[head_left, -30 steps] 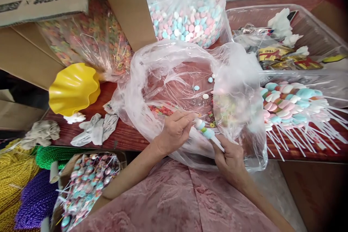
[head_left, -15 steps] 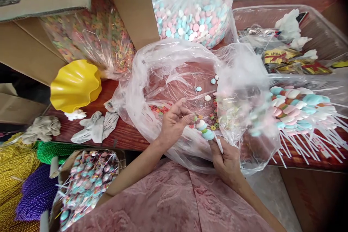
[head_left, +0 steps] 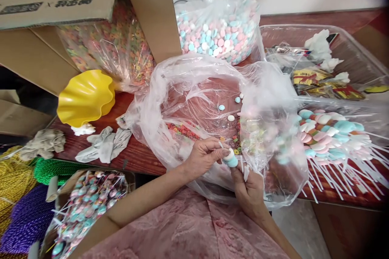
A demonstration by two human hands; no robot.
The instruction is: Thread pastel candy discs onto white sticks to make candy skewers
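My right hand [head_left: 247,188] grips a white stick threaded with round candies [head_left: 231,158], a white one over a blue one. My left hand [head_left: 203,156] pinches the top of that stack with fingertips pressed together. Both hands work at the near lip of a large clear plastic bag [head_left: 267,89] spread open on the wooden table [head_left: 138,156]. Inside the bag lie loose pastel discs [head_left: 231,117] and small coloured ring candies [head_left: 182,129].
Finished candy sticks [head_left: 328,129] lie piled at the right. A bag of pastel discs [head_left: 219,34] and a cardboard box [head_left: 36,48] holding ring candy stand behind. A yellow wavy bowl [head_left: 85,97], crumpled gloves [head_left: 105,147] and a box of wrapped sticks [head_left: 85,206] sit left.
My left hand opened away from the stick half a second ago, then returned and pinched the top candy. The stick has tilted more upright and come nearer.
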